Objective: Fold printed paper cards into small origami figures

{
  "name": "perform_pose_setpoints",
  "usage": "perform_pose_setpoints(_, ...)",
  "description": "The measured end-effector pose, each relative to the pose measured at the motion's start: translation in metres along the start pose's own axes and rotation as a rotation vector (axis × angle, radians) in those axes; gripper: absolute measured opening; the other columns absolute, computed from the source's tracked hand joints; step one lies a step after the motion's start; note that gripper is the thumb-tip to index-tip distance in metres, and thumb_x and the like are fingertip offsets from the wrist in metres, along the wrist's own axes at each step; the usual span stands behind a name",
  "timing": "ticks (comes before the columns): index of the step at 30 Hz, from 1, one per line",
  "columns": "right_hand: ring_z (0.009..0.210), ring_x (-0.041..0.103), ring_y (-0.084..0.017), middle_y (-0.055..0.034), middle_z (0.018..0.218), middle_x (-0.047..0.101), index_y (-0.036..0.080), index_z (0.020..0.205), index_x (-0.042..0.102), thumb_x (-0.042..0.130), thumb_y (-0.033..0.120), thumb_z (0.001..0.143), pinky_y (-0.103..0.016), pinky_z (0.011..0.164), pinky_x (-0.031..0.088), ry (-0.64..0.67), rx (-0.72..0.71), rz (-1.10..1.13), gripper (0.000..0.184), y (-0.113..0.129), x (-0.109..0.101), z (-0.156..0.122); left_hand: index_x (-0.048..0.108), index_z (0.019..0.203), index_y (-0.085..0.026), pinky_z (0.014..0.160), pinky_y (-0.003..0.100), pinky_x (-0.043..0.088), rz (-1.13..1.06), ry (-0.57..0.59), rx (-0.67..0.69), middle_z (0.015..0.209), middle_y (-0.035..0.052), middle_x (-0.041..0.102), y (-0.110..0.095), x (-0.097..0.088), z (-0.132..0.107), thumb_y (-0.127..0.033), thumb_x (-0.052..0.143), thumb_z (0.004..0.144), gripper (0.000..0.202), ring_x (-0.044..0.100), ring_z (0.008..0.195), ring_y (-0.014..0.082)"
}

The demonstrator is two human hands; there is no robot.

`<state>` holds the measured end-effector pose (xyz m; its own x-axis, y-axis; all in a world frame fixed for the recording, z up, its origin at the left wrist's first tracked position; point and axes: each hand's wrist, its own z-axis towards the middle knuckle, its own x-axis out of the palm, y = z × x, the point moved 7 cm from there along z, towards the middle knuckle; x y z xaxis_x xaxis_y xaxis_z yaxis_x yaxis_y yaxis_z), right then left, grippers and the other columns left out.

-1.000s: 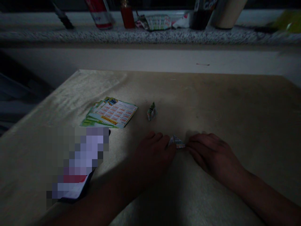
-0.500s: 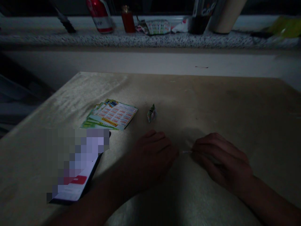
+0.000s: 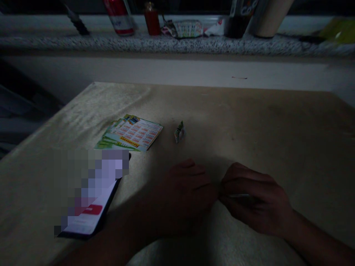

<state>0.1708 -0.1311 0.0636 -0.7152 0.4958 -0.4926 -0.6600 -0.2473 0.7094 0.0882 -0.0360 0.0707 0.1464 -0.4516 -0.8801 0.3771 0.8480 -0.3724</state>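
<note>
My right hand point(image 3: 256, 201) is closed in a pinch on a thin pale strip point(image 3: 239, 195), part of which shows between thumb and fingers. The room is too dim to tell what kind of thing the strip is. Beside it, my left hand point(image 3: 191, 190) rests low over the table with its fingers curled. Its fingertips come close to those of the right hand, and what they grip, if anything, is hidden. Beyond the left hand lies a small crumpled green and white wrapper point(image 3: 180, 132).
A fanned stack of printed cards point(image 3: 135, 132) lies at the left of the table point(image 3: 210, 107). Nearer is a lit phone point(image 3: 91, 218), partly blurred out, by my left forearm. On the speckled sill point(image 3: 166, 45) stand a red can point(image 3: 119, 18), a small red bottle point(image 3: 152, 20) and a dark bottle point(image 3: 240, 22).
Both hands have come slightly nearer to me, and the gap between their fingertips has narrowed. The pale strip now shows inside the right hand's grip rather than between the hands.
</note>
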Motion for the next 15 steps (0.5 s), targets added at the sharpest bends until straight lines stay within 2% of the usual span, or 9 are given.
perform_pose_setpoints(6,0.063,0.063,-0.016,-0.0027,0.069,0.07,0.017,0.084,0.07,0.071,0.006,0.083,-0.034,0.062,0.048,-0.01,0.026,-0.06,0.011,0.0,-0.003,0.0,0.058,0.076,-0.016,0.072,0.032,0.036,-0.09,0.042,-0.023,0.069,-0.0025,0.057,0.007,0.003,-0.003,-0.012,0.053,0.092,0.017,0.05,0.066,0.0129)
perform_pose_setpoints(15,0.055,0.062,-0.013,0.0011,0.062,0.069,0.019,0.074,0.073,0.08,0.009,0.078,-0.032,0.058,0.047,-0.081,0.097,0.008,0.012,-0.008,-0.01,-0.004,0.056,0.082,-0.018,0.075,0.033,0.035,-0.149,0.059,-0.04,0.071,-0.0022,0.057,0.014,0.008,-0.01,-0.02,0.048,0.1,0.019,0.05,0.07,0.0139)
